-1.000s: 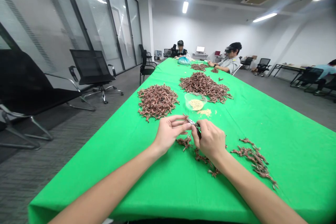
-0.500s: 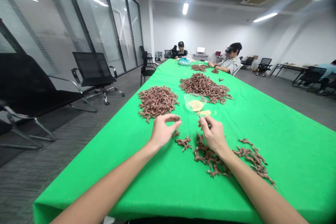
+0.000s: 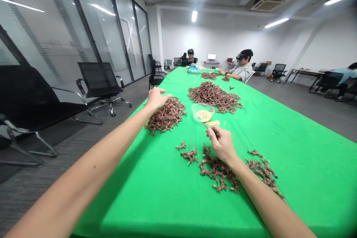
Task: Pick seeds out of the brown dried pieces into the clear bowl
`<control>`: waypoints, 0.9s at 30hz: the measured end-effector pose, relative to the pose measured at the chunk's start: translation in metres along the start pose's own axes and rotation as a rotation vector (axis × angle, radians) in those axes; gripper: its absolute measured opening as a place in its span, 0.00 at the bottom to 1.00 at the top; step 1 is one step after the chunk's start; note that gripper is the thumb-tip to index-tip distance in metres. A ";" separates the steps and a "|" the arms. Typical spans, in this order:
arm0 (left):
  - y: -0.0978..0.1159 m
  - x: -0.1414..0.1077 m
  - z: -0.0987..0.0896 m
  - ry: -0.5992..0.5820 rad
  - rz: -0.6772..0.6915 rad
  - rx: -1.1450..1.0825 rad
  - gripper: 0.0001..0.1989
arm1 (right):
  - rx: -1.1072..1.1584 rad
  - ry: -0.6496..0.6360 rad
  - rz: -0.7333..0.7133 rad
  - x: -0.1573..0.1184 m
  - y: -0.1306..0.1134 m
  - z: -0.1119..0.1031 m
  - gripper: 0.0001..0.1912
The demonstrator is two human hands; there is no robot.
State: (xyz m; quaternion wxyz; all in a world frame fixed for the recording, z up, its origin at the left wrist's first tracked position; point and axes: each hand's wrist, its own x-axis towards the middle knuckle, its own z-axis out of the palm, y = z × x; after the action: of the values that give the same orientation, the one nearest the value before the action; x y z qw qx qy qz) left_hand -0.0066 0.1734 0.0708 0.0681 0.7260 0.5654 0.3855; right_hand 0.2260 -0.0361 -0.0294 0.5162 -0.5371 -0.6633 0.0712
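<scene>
My left hand (image 3: 157, 98) reaches out to the far end of a large heap of small branched reddish-brown pieces (image 3: 166, 117), and nothing shows in its fingers. My right hand (image 3: 221, 143) is curled around small metal clippers (image 3: 206, 125), with only their tip showing. Just below it lies a loose spread of the same pieces (image 3: 219, 173). A clear plastic bowl (image 3: 203, 113) of pale granules stands beyond the clippers, with pale crumbs (image 3: 213, 122) spilled on the cloth beside it.
Everything lies on a long table with a bright green cloth (image 3: 292, 178). Other brown heaps (image 3: 214, 97) stand further along it. A co-worker (image 3: 240, 70) sits along its right side, another (image 3: 190, 57) at the far end. A black mesh chair (image 3: 99, 85) stands off the left edge.
My left hand has moved forward and left, from the middle of the table to the far end of the left heap. My right hand has stayed near the bowl.
</scene>
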 end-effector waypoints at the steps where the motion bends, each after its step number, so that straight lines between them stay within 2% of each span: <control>1: 0.002 0.002 -0.001 -0.002 0.013 0.012 0.20 | 0.002 0.000 0.000 0.000 0.001 0.000 0.18; 4: 0.013 -0.012 0.001 -0.066 0.138 0.001 0.18 | 0.004 0.018 0.008 0.001 0.003 -0.002 0.18; 8: 0.036 -0.064 0.007 -0.191 0.358 -0.059 0.17 | 0.027 0.054 0.026 0.003 0.006 -0.005 0.19; 9: 0.041 -0.077 0.009 -0.259 0.400 -0.084 0.18 | 0.033 0.063 0.031 0.004 0.007 -0.006 0.19; 10: 0.044 -0.090 0.010 -0.390 0.436 -0.098 0.19 | 0.038 0.069 0.036 0.005 0.008 -0.007 0.19; 12: 0.048 -0.110 0.009 -0.723 0.496 -0.051 0.21 | 0.048 0.080 0.051 0.006 0.009 -0.009 0.20; 14: 0.045 -0.121 0.007 -0.863 0.523 0.046 0.21 | 0.054 0.086 0.064 0.006 0.010 -0.009 0.20; 15: 0.043 -0.123 0.006 -0.879 0.520 0.101 0.20 | 0.058 0.086 0.066 0.006 0.011 -0.009 0.20; 20: 0.025 -0.131 0.006 -0.797 0.423 0.291 0.17 | 0.066 0.049 0.051 0.005 0.015 -0.005 0.20; 23: 0.016 -0.139 0.011 -0.785 0.385 0.188 0.14 | 0.048 0.031 0.050 0.004 0.017 -0.003 0.21; 27: 0.007 -0.151 0.021 -0.705 0.350 -0.020 0.12 | 0.035 -0.004 0.050 0.004 0.017 -0.003 0.21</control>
State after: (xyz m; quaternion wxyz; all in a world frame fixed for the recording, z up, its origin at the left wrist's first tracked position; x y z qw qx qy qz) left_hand 0.0028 0.0463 -0.0124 0.1987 0.8985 0.3713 0.1239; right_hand 0.2391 -0.0269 -0.0363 0.5224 -0.5444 -0.6492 0.0968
